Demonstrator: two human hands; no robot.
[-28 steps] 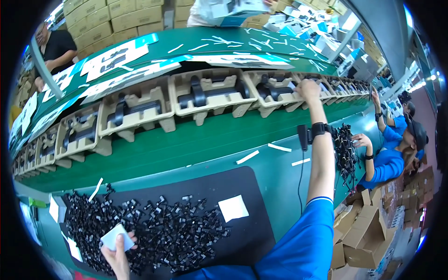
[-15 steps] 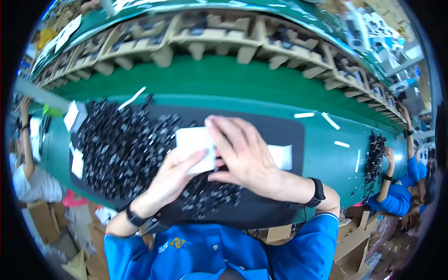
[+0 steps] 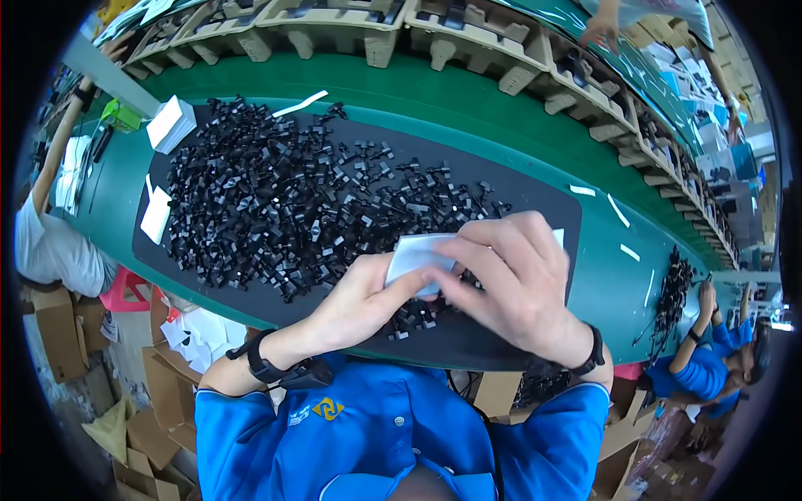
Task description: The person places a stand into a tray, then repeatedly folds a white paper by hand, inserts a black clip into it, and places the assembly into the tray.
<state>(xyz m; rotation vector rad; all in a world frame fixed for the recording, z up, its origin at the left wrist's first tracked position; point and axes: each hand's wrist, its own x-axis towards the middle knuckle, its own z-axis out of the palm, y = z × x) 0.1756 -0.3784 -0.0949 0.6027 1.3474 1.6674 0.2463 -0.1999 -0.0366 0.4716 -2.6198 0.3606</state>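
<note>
A white square sheet (image 3: 411, 255) is held above the dark mat, its surface slightly bent. My left hand (image 3: 359, 296) grips its lower left, thumb on top. My right hand (image 3: 520, 284) has curled fingers, with thumb and forefinger meeting the sheet's right side; the exact contact is partly hidden. Beneath and beside my hands spreads a big heap of small black plastic parts (image 3: 276, 200). Another white piece (image 3: 558, 237) shows just past my right hand, mostly covered by it.
A stack of white cards (image 3: 172, 125) and a white card (image 3: 156, 215) lie at the mat's left edge. Cardboard trays (image 3: 326, 29) line the far side. White strips (image 3: 618, 210) lie on the green table (image 3: 606, 275). Co-workers (image 3: 702, 359) sit at right and left; cardboard boxes stand below.
The view has shifted, so the heap shows larger. My right fingers, stretched out over the sheet before, are now curled at its side. The sheet has tilted.
</note>
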